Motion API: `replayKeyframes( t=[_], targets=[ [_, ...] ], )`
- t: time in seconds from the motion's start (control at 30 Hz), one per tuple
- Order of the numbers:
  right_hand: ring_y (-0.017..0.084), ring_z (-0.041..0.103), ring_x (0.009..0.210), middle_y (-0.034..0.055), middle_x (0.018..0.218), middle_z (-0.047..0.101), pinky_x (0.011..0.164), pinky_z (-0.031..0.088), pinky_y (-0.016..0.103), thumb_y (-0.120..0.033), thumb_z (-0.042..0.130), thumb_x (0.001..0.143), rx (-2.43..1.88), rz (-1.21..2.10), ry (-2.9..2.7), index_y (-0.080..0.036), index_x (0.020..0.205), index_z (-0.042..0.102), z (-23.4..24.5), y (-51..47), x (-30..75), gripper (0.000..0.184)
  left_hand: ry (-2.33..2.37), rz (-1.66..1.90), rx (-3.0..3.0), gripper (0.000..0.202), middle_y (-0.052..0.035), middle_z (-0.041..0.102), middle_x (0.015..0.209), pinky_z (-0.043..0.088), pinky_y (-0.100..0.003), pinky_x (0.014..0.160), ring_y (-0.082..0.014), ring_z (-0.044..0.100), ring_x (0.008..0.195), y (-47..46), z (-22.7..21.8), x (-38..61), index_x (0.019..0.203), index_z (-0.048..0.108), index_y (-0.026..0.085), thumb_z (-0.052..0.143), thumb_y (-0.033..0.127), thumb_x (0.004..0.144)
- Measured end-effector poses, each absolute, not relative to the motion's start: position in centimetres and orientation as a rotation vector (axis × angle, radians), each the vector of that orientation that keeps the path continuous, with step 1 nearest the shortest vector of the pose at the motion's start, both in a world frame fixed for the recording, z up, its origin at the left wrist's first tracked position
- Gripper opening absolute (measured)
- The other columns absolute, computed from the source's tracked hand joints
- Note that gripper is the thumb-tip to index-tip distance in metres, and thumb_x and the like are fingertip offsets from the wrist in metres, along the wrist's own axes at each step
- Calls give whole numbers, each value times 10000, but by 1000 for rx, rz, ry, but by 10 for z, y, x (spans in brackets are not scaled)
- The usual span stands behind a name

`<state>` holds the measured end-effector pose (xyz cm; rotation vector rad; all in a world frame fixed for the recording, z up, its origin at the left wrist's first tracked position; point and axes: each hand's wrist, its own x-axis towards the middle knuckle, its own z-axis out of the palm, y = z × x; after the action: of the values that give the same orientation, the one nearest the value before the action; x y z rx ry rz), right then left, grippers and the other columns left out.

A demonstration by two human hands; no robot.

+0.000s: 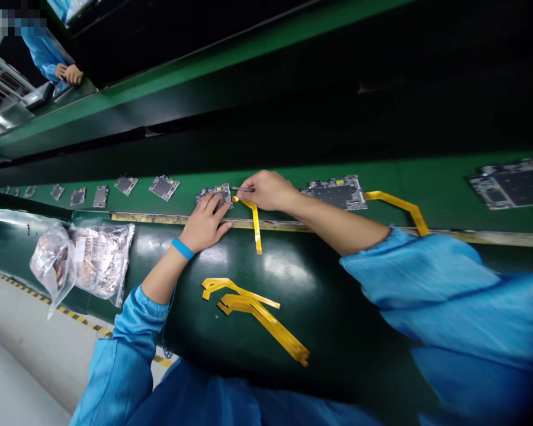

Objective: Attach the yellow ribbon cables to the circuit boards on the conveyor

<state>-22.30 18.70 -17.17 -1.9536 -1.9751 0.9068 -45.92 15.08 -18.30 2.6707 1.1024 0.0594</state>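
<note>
Pinning a grey circuit board (214, 194) steady — left hand (204, 223) open, pressing flat; right hand (266, 190) pinching slim dark tweezers (243, 189) over an amber flex strip (253, 223).

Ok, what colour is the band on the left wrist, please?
The band is plain bright blue; it shows best in the head view.
</note>
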Motion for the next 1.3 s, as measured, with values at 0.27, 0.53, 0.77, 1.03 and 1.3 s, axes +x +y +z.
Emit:
replayKeyframes(
  t=[0.27,0.53,0.77,1.03,1.3],
  targets=[
    [244,750,876,61,962,856,674,473,309,-386,696,957,-2048,881,-2043,-281,1031,898,-165,184,-224,239,1122,-64,2732,641,-230,458,1734,322,-618,1361,-426,372,1655,148,-179,-450,1657,524,152,522,518,1132],
    [313,743,1067,92,1341,788,798,486,384,-467,460,1102,-1895,629,-2247,-300,1240,851,-164,167,-213,447,1120,-136,2789,643,-242,480,1711,352,-593,1339,-433,403,1629,145,-173,-433,1631,554,126,550,520,1123],
    [302,724,978,84,1174,821,731,426,381,-447,582,1054,-1885,592,-2294,-294,1143,823,-184,172,-207,300,1110,-123,2751,617,-257,500,1678,339,-616,1335,-446,419,1606,146,-172,-422,1614,574,111,568,479,1118],
    [331,705,1010,201,1321,768,754,427,405,-364,481,1108,-1881,617,-2277,-196,1213,769,-167,151,-198,350,1043,-35,2672,573,-217,510,1663,365,-600,1331,-420,431,1581,150,-174,-415,1592,581,134,531,470,1131],
    [246,753,874,77,1128,796,689,473,338,-371,570,1099,-1187,787,-2582,-269,1186,805,-154,69,-241,270,1130,175,2579,517,-167,599,1576,413,-513,1325,-331,510,1539,178,-161,-469,1547,625,150,432,192,1069]
  ],
)
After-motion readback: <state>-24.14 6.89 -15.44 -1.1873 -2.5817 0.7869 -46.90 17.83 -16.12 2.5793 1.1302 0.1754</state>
